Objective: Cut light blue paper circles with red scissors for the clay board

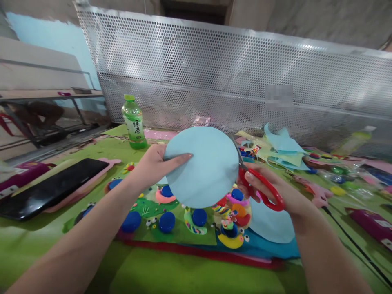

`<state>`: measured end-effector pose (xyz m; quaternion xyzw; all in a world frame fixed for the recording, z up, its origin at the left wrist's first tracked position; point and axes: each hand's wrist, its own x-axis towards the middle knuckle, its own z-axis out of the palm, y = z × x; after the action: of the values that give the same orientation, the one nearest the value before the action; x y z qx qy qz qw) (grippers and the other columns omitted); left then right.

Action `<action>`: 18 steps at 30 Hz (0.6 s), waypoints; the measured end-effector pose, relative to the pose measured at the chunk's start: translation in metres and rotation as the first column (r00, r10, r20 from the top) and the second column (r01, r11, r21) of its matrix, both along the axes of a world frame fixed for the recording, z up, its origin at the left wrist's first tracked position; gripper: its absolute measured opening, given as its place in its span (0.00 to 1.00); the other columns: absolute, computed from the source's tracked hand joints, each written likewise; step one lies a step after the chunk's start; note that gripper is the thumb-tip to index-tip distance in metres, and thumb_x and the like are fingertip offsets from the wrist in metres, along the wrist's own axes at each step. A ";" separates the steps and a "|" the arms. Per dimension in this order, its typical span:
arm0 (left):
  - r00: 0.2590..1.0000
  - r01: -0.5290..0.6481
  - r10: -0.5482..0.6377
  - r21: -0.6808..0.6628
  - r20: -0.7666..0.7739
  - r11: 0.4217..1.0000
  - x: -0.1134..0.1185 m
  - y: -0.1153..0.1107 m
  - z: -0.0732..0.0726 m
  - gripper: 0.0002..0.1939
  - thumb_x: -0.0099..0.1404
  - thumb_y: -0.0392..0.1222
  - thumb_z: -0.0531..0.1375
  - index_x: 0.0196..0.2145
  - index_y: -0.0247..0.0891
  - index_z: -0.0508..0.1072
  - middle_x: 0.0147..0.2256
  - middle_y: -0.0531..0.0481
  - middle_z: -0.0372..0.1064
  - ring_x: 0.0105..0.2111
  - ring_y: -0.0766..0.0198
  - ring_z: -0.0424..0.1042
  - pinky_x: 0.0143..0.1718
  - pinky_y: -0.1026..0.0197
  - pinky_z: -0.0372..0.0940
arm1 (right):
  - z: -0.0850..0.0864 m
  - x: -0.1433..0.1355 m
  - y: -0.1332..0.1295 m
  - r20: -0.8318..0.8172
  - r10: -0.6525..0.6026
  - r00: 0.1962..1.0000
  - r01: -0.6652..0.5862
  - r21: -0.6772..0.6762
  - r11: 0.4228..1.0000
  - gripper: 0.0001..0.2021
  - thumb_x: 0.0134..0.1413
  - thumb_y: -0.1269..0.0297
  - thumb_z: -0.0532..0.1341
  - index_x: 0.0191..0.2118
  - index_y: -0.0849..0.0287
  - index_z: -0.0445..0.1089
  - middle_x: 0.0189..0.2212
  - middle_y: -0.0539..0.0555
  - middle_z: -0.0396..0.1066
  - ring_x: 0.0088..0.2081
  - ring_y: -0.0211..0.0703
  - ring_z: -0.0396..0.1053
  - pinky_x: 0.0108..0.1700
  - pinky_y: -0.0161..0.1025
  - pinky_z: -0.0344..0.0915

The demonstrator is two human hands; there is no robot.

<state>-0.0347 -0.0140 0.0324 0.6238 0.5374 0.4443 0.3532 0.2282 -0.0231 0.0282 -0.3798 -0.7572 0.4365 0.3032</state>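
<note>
A round sheet of light blue paper (205, 171) is held up over the table, pinched at its left edge by my left hand (161, 163) with the thumb on top. My right hand (257, 183) grips red-handled scissors (265, 190), whose blades point up and away along the disc's right edge. Below the disc lie several small snail-like figures with blue domes and googly eyes, such as a yellow one (231, 240), on a green sheet (196, 237). Another light blue paper piece (272, 224) rests under my right wrist.
A green tea bottle (134, 122) stands at the back left. A black phone (55, 188) lies at left. Light blue scraps (284, 143) are heaped behind the scissors. A pink glue gun (318, 194) with a black cord is at right. A perforated metal panel (199, 65) closes off the back.
</note>
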 end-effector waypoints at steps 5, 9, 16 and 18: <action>1.000 0.015 -0.015 -0.012 0.015 1.000 -0.001 -0.001 0.002 0.17 0.50 0.55 0.63 0.25 0.37 0.74 0.27 0.51 0.76 0.26 0.62 0.73 0.23 0.67 0.67 | 0.003 0.002 -0.002 -0.050 0.044 0.998 -0.045 -0.019 0.999 0.18 0.56 0.47 0.52 0.27 0.58 0.56 0.20 0.47 0.56 0.21 0.33 0.55 0.23 0.34 0.53; 1.000 0.018 -0.018 -0.025 0.021 1.000 -0.001 -0.002 0.005 0.16 0.50 0.54 0.63 0.25 0.37 0.74 0.27 0.50 0.76 0.27 0.62 0.74 0.23 0.67 0.68 | 0.004 0.004 -0.003 -0.085 0.065 0.994 -0.062 0.031 0.998 0.17 0.57 0.49 0.52 0.27 0.57 0.55 0.20 0.46 0.54 0.21 0.33 0.53 0.23 0.35 0.52; 0.996 0.082 -0.080 -0.043 0.040 0.996 -0.001 -0.005 0.005 0.14 0.50 0.53 0.64 0.23 0.38 0.74 0.26 0.53 0.76 0.25 0.65 0.73 0.22 0.70 0.68 | -0.002 0.010 -0.004 -0.109 0.084 0.990 -0.080 0.040 0.996 0.13 0.58 0.52 0.53 0.30 0.56 0.57 0.20 0.46 0.55 0.22 0.34 0.53 0.24 0.35 0.52; 0.996 0.083 -0.082 -0.038 0.030 0.996 -0.001 -0.005 0.005 0.14 0.50 0.53 0.64 0.22 0.38 0.73 0.25 0.53 0.75 0.25 0.66 0.73 0.21 0.71 0.67 | -0.001 0.009 -0.005 -0.105 0.079 0.991 -0.073 0.052 0.996 0.14 0.58 0.52 0.53 0.29 0.56 0.58 0.20 0.46 0.55 0.22 0.34 0.52 0.23 0.34 0.52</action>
<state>-0.0355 -0.0188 0.0378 0.6321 0.5147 0.4276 0.3908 0.2367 -0.0285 0.0274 -0.3194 -0.7641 0.4489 0.3355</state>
